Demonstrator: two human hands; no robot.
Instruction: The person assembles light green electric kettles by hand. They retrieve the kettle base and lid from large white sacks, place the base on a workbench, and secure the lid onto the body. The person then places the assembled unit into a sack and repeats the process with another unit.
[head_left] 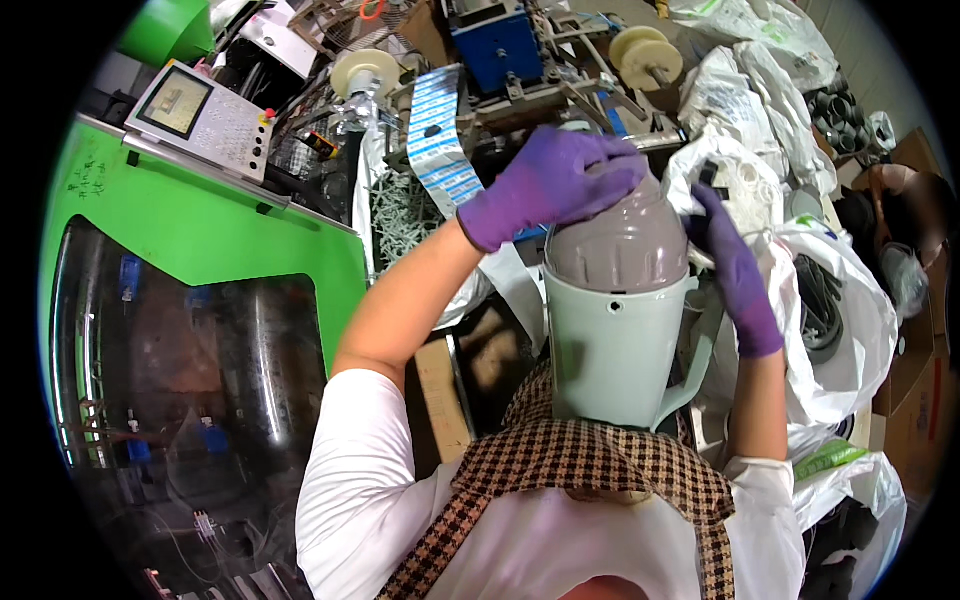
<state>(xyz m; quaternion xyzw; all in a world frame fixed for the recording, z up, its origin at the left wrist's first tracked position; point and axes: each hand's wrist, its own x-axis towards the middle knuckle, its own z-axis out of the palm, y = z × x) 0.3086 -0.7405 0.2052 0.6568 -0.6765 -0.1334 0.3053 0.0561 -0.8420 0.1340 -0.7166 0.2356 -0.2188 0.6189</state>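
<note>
A pale green, jug-shaped body (610, 350) with a handle at its right stands upright close in front of my apron. A see-through smoky plastic dome (625, 250) sits on top of it. My left hand (555, 185), in a purple glove, reaches over the dome's upper part with its fingers curled on it. My right hand (735, 270), also gloved in purple, is raised just right of the dome, fingers upward and parted from the thumb. It appears apart from the dome. A small black piece (709, 173) shows by its fingertips; I cannot tell whether they touch.
A blue machine (495, 50) and cream spools (645, 58) stand behind the jug. A printed blue-white strip (440, 140) hangs beside grey screws (405, 215). White bags (840, 300) crowd the right. A control panel (200, 115) and green machine (250, 245) are at left. Another person (905, 220) is far right.
</note>
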